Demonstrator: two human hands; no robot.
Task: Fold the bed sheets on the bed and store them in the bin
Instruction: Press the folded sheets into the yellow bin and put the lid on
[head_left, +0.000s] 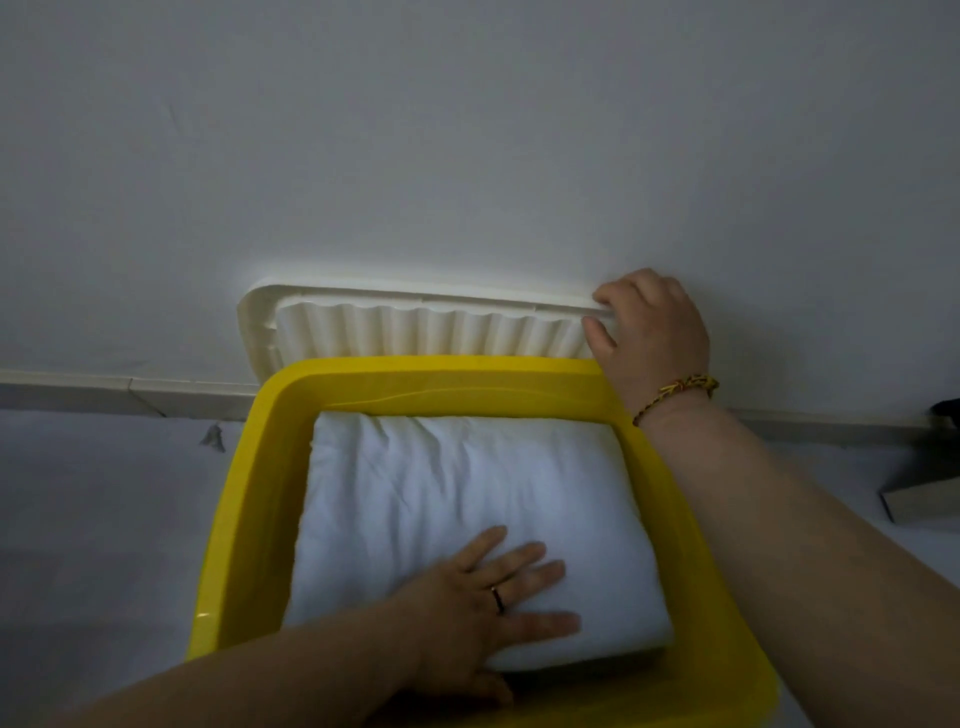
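Sheets (467, 499) fill yellow bin (248, 493); white lid (415, 332) stands behind it.

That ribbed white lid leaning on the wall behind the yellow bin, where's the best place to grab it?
Take the white lid by its top rim near the right corner, reaching from above. It stands on edge against the wall with its lower part behind the yellow bin, so only the upper edges are free. The right hand grips there.
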